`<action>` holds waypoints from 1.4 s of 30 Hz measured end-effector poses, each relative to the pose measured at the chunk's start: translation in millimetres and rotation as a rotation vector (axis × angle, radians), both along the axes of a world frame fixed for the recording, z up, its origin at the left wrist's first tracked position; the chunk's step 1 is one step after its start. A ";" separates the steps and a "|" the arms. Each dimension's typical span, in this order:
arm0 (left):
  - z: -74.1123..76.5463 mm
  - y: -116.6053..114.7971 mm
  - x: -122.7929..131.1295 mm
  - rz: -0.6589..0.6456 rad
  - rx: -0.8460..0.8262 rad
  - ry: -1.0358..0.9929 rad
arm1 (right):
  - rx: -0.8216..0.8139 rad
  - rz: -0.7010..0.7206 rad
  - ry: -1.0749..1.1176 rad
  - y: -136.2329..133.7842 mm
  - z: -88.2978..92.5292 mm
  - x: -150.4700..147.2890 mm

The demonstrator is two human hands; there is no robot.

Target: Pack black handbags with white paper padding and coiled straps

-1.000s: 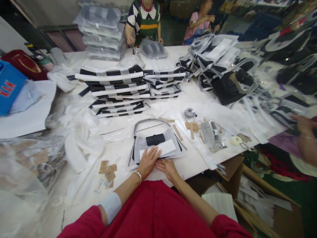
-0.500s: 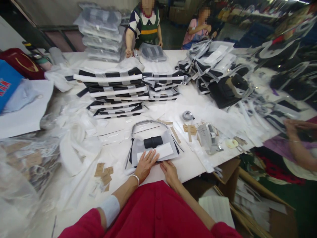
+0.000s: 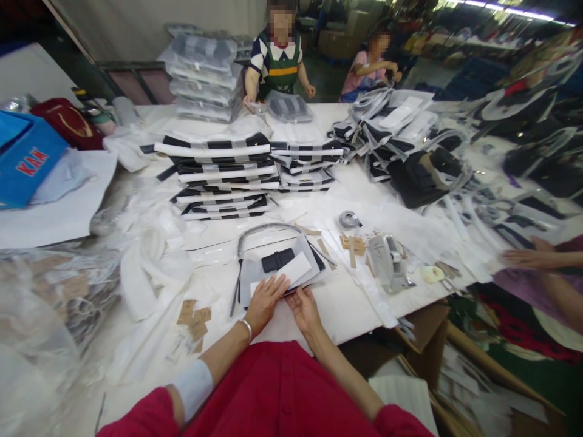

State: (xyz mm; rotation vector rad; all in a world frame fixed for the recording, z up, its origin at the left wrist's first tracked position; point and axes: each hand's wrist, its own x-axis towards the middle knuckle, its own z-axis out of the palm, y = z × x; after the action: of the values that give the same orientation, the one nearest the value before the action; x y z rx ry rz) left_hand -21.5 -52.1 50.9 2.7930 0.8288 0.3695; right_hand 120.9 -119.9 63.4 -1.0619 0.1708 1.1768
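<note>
Head view shows our hands at the near edge of a flat grey bag (image 3: 249, 282), which lies on the white table (image 3: 346, 312) directly in front of us. A black tab (image 3: 277, 260) and a white card (image 3: 294, 270) sit on the bag, and a curved grey handle (image 3: 264, 229) loops along its far side. Our left hand (image 3: 264, 305) lies open, palm down, with fingers spread and fingertips on the card's near end. Our right hand (image 3: 304, 309) is half curled at the bag's near edge; we cannot tell whether it pinches the bag. We judge the bag light, soft and floppy, possibly slippery in its sheer wrapping, so its edges, held with 2 hands, look surer than the handle. Brown paper tags (image 3: 195, 318) lie to the left, black-and-white striped bundles (image 3: 218, 176) are stacked beyond, and a co-worker's hand (image 3: 531, 258) reaches in at right.
</note>
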 end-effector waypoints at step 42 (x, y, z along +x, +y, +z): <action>1.5 10.7 -22.0 0.039 0.376 -0.056 | -0.555 -0.090 0.098 49.3 50.7 -63.3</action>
State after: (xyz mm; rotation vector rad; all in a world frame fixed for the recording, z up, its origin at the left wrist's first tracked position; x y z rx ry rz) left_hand -43.5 -41.4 52.4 3.0915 0.8812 0.6702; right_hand 57.6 -70.6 114.1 -1.4605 0.6435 1.1263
